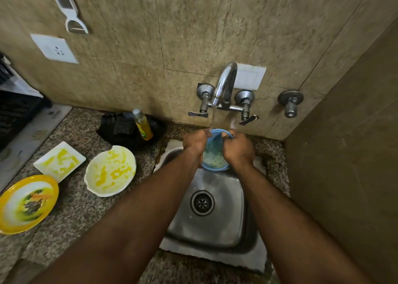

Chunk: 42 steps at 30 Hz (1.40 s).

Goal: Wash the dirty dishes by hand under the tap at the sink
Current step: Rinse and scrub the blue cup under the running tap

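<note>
While water from the tap runs onto its far rim, the blue bowl sits tilted over the back of the sink, left hand and right hand curled round opposite edges. The basin below lies open; on the counter to the left, well apart, three yellow-smeared dishes wait.

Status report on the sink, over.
Left hand and right hand both grip blue bowl under running tap. Three dirty dishes wait on counter. Nothing in the way.
</note>
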{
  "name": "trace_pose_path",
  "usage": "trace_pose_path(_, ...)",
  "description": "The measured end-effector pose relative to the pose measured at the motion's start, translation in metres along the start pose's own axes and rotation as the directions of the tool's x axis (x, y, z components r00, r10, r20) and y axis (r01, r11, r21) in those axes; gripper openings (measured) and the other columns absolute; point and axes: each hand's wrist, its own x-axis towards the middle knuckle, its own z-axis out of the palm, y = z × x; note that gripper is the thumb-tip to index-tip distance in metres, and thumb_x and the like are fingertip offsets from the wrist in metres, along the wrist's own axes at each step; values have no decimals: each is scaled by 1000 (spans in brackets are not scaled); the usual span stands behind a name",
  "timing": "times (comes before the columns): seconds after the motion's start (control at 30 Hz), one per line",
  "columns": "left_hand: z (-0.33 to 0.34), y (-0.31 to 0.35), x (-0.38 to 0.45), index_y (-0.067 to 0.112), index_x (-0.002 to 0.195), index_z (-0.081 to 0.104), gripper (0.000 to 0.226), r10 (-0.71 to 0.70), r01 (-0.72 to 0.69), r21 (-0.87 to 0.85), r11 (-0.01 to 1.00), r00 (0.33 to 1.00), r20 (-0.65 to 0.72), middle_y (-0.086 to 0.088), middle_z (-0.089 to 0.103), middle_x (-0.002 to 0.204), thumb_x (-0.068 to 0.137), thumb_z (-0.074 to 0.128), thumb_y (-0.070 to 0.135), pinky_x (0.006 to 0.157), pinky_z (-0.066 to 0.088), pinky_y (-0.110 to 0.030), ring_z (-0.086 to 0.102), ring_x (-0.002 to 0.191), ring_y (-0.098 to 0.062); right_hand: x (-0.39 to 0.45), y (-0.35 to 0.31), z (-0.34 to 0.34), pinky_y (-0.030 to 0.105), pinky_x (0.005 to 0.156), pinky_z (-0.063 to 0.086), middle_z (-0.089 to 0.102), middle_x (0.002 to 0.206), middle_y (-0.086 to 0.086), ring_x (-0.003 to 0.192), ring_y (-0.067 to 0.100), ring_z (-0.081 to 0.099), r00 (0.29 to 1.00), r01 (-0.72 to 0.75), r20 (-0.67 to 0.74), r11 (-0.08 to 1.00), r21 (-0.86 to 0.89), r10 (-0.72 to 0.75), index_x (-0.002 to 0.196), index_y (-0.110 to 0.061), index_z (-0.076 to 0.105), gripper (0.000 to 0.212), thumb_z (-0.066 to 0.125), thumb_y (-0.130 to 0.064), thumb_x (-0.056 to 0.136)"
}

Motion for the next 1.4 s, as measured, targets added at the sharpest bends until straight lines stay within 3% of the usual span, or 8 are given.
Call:
trace_pose_path(0.23,2,-7,12,28,81,83,30,67,-67,-11,998,997,42,-4,80,100,82,71,0,89,63,-52,75,101,-34,2,0,2,39,81,53,74,111,6,103,33,68,1000,5,-9,1000,19,-5,116,-27,71,32,48,-42,99)
trace_pose_path(0.47,-4,-9,9,24,139,65,51,104,-96,-67,993,986,128,-11,71,127,95,57,1,94,61,-54,72,107,-36,2,2,-1,37,82,52,74,112,6,103,33,67,999,-39,-33,991,126,43,115,-25,72,31,49,-39,100)
trace_pose_path(0.77,-16,-36,13,13,101,77,18,159,-176,63,982,965,210,-12,80,97,90,81,27,84,65,-48,78,89,-30,9,5,-18,45,87,59,72,104,1,95,29,69,952,-62,293,994,-89,86,108,-27,68,62,50,-75,73)
trace_pose_path(0.87,-13,-31,6,11,97,77,22,137,-150,39,988,964,230,-12,80,93,91,80,32,76,65,-41,75,79,-26,2,9,-17,45,89,57,73,108,5,99,31,69,970,-20,236,990,-139,53,110,-25,70,53,50,-68,86)
trace_pose_path(1.07,-15,-26,11,25,103,81,25,83,-103,54,993,953,292,-8,79,111,106,56,23,89,62,-54,74,107,-35,-6,16,-12,41,84,56,73,106,10,98,34,68,980,-96,165,992,-76,107,109,-18,73,43,54,-55,97)
trace_pose_path(1.2,-9,-21,12,10,94,81,14,56,-65,48,997,981,185,-17,80,97,89,78,22,87,62,-59,76,97,-39,-9,17,-10,37,83,54,75,107,13,100,35,69,990,-41,135,997,-62,49,112,-17,74,41,55,-51,98)
trace_pose_path(1.33,-8,-9,20,7,88,78,65,-12,-7,158,987,993,118,-12,80,84,50,96,57,76,65,-52,79,79,-33,-15,14,-9,38,83,54,74,106,12,99,35,68,988,51,153,994,-101,-35,110,-21,73,40,51,-53,100)
trace_pose_path(1.4,-9,-8,24,8,84,78,54,7,-25,180,983,995,102,-12,80,84,61,94,54,76,66,-50,77,75,-29,-17,12,-7,39,84,55,74,105,11,99,35,68,988,68,146,990,-123,-50,109,-21,73,41,50,-54,100)
